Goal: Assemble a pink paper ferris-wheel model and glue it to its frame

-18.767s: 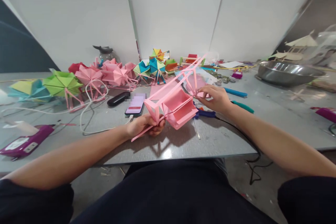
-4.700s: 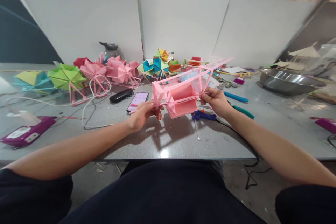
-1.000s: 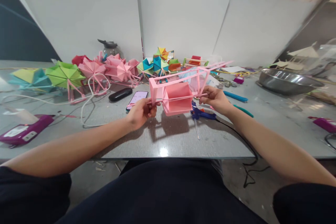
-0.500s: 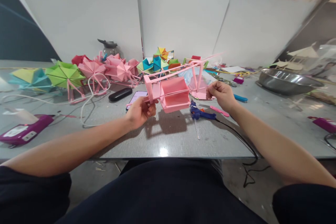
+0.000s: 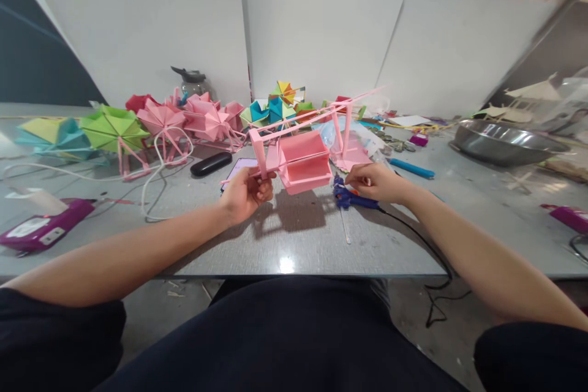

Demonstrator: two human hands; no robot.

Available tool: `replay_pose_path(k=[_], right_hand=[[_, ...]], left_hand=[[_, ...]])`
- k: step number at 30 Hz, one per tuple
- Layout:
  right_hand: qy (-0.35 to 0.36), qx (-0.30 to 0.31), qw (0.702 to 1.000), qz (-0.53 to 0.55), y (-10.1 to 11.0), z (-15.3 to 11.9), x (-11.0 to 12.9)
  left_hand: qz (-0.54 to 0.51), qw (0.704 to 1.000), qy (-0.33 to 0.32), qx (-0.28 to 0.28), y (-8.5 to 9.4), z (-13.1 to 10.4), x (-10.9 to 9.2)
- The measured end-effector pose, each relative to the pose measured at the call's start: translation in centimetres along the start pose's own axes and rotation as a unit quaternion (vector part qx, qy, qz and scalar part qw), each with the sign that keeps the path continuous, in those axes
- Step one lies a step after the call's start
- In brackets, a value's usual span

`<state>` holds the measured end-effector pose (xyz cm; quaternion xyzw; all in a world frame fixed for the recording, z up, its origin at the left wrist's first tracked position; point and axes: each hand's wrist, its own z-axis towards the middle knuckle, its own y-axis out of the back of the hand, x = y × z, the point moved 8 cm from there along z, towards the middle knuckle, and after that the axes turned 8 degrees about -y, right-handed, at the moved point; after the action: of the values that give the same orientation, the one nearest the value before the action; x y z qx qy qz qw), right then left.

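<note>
My left hand (image 5: 247,196) is closed on the left end of a pink paper-and-stick model (image 5: 304,162), which is raised over the table and casts a shadow. Two open box-like pockets of the model face me. My right hand (image 5: 374,182) hovers at the blue glue gun (image 5: 356,199), its fingers curled and pressed together; whether something small is between them I cannot make out. The glue gun lies on the table with its black cord running right. A thin clear stick (image 5: 344,225) lies below its nozzle.
Green, pink and blue paper wheels (image 5: 114,128) stand at the back left. A phone (image 5: 239,165), a black case (image 5: 211,165) and a purple power strip (image 5: 48,226) lie left. A metal basin (image 5: 505,144) and a blue tool (image 5: 412,168) are right.
My right hand has moved down and a little left, from beside the pink base to the glue gun, covering the pink-handled tool. The held model has shifted slightly left.
</note>
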<state>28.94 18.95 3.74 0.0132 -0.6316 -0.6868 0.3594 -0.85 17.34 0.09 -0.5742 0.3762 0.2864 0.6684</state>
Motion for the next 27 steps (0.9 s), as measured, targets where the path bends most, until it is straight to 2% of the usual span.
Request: replay_pose_path(k=[8,15,27], right_hand=[[0.026,0.014,0.998,-0.049,-0.59,0.03,0.36],[0.018,-0.003,0.999,-0.033,-0.74,0.13,0.28],[0.003,0.022,1.0,-0.012,-0.96,0.4,0.1]], left_hand=[[0.009,1.0,0.0,-0.004,-0.05,0.02,-0.04],[0.008,1.0,-0.001,0.001,0.2,0.04,0.09],[0.013,1.0,0.001,0.001,0.23,0.19,0.14]])
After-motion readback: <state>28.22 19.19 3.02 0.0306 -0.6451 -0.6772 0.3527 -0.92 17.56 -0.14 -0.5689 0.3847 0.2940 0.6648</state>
